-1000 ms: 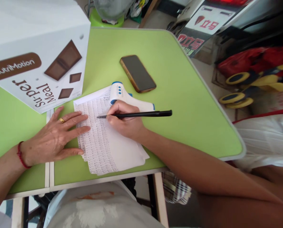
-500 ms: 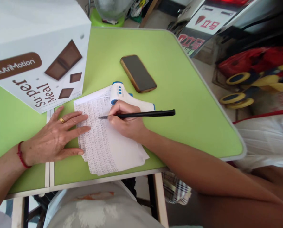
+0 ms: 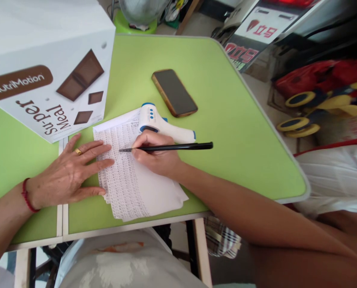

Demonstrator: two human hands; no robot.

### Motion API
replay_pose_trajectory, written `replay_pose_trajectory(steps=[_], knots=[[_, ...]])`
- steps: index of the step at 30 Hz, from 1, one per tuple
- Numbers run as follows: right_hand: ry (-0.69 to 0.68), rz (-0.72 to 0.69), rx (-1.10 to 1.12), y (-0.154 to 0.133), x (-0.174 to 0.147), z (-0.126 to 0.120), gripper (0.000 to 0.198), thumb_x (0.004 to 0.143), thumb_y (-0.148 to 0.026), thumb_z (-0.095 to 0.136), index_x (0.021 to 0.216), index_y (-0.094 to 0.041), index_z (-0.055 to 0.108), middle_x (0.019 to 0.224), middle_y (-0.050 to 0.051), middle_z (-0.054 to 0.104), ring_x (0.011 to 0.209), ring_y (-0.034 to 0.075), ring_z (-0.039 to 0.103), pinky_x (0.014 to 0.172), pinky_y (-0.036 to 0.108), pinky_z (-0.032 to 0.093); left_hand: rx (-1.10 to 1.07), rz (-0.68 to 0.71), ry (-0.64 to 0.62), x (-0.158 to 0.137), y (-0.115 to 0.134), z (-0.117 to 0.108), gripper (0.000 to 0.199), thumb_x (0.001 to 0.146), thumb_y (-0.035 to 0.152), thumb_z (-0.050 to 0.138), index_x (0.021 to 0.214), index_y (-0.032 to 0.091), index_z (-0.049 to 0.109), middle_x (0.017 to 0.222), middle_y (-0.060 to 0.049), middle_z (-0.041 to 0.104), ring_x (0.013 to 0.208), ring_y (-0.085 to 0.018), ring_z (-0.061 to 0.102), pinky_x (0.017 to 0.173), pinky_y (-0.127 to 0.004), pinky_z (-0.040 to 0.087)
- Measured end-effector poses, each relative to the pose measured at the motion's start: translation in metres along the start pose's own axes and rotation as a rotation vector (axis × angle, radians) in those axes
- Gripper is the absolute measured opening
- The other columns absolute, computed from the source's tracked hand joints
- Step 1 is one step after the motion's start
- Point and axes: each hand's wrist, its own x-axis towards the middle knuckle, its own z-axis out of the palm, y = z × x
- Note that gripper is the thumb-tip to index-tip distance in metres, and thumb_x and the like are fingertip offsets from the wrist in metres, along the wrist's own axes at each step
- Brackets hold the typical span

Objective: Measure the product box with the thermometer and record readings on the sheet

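Note:
My left hand [image 3: 72, 172] lies palm down with its fingers spread, the fingertips on the left side of a handwritten sheet of paper [image 3: 163, 196]. It wears a gold ring and a red cord bracelet. Between the thumb and fingers of my right hand [image 3: 154, 154] is a black pen [image 3: 178, 147], its tip at the rows of small writing. Several sheets seem stacked together. A white and blue infrared thermometer [image 3: 166, 128] rests just beyond my right hand, over the paper's top edge.
A smartphone [image 3: 175, 92] in a brown case lies farther back on the green folding table [image 3: 226, 132]. At the left stands a large white NutriMotion box [image 3: 85, 48]. Beyond the table's right edge are yellow and blue handles [image 3: 304, 112]. Another person's white clothing [image 3: 334, 176] shows there.
My right hand and the pen have shifted slightly left and a little toward me across the writing. My left hand, the paper and the thermometer stay where they were.

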Motion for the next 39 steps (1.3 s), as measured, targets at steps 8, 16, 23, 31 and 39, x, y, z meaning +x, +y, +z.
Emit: replay_pose_trajectory(steps=[8,16,23,31,39], knots=[[-0.015,-0.001,0.023,0.0001,0.0002,-0.0005,0.011,0.071,-0.013,0.058,0.064,-0.020,0.053,0.056,-0.005,0.053,0.051,0.008,0.044,0.047,0.023,0.036,0.008,0.001,-0.001,0.0006,0.0002,-0.0007,0.053,0.099,0.056,0.042,0.136,0.018,0.048,0.150,-0.017,0.041,0.138,-0.035,0.039,0.113,-0.064,0.016],[0.000,-0.010,0.014,-0.0020,0.0004,-0.0004,0.011,0.070,-0.013,0.057,0.063,-0.020,0.052,0.056,-0.005,0.053,0.050,0.008,0.043,0.047,0.023,0.035,0.010,-0.003,-0.006,-0.0003,0.0000,-0.0013,0.053,0.099,0.056,0.041,0.136,0.019,0.048,0.150,-0.016,0.041,0.139,-0.034,0.038,0.113,-0.064,0.015],[0.020,0.000,-0.011,-0.0028,0.0016,-0.0017,0.012,0.069,-0.011,0.057,0.063,-0.020,0.052,0.056,-0.005,0.052,0.050,0.008,0.043,0.047,0.023,0.036,0.006,-0.004,0.001,-0.0008,0.0007,0.0001,0.056,0.098,0.059,0.040,0.136,0.019,0.048,0.150,-0.017,0.041,0.138,-0.035,0.039,0.113,-0.065,0.017],[-0.001,0.002,0.017,-0.0042,0.0017,-0.0016,0.012,0.068,-0.012,0.056,0.061,-0.020,0.051,0.053,-0.005,0.051,0.048,0.008,0.042,0.045,0.022,0.033,-0.004,-0.008,-0.006,-0.0005,-0.0001,-0.0018,0.053,0.098,0.057,0.043,0.136,0.019,0.048,0.150,-0.017,0.041,0.138,-0.034,0.038,0.113,-0.065,0.016],[0.025,0.028,0.000,-0.0038,0.0023,-0.0017,0.010,0.068,-0.015,0.055,0.060,-0.021,0.051,0.053,-0.005,0.051,0.048,0.008,0.041,0.046,0.024,0.033,-0.024,-0.014,-0.003,0.0002,0.0002,-0.0004,0.054,0.097,0.057,0.045,0.137,0.021,0.048,0.150,-0.016,0.041,0.138,-0.034,0.039,0.114,-0.065,0.015]])
